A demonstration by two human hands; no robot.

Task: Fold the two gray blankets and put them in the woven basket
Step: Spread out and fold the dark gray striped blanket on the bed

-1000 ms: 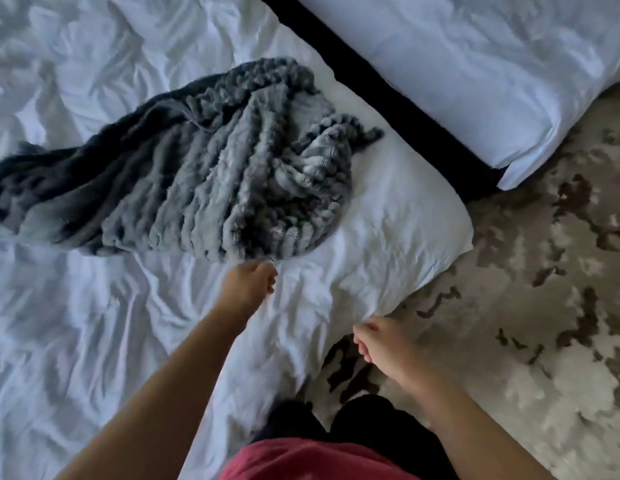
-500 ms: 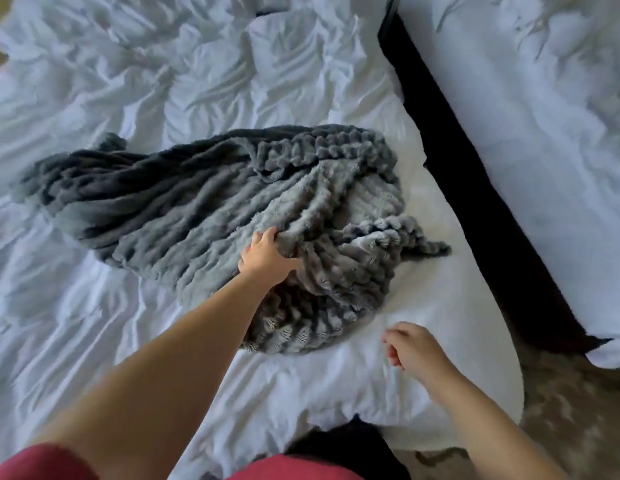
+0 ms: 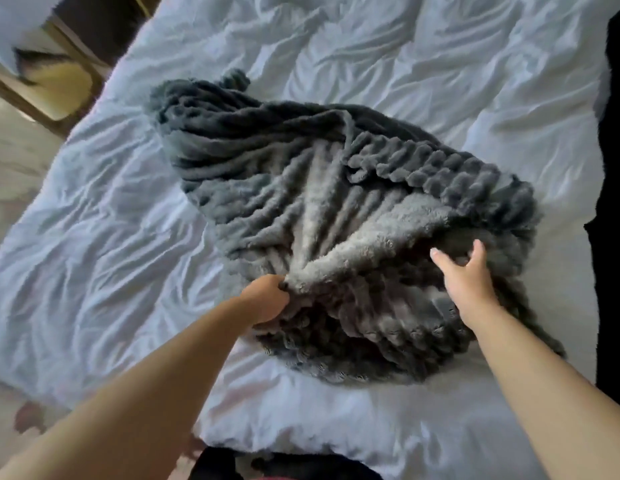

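Note:
A gray ribbed plush blanket (image 3: 322, 202) lies bunched in a heap on the white bed (image 3: 93, 254). My left hand (image 3: 268, 299) grips a fold of it at the near left side, and the fabric fans out from that grip. My right hand (image 3: 466, 275) hovers over the blanket's near right part, fingers spread and slightly curled, thumb up, holding nothing that I can see. I see only one blanket and no woven basket.
The rumpled white duvet covers the whole bed. A dark gap (image 3: 613, 237) runs along the bed's right side. A wooden-framed piece of furniture (image 3: 59, 84) stands at the upper left on a pale floor (image 3: 14, 157).
My left hand slid from the blanket's middle to its near edge and closed on a fold. My right hand came up from the bare sheet to over the blanket. The view swung left.

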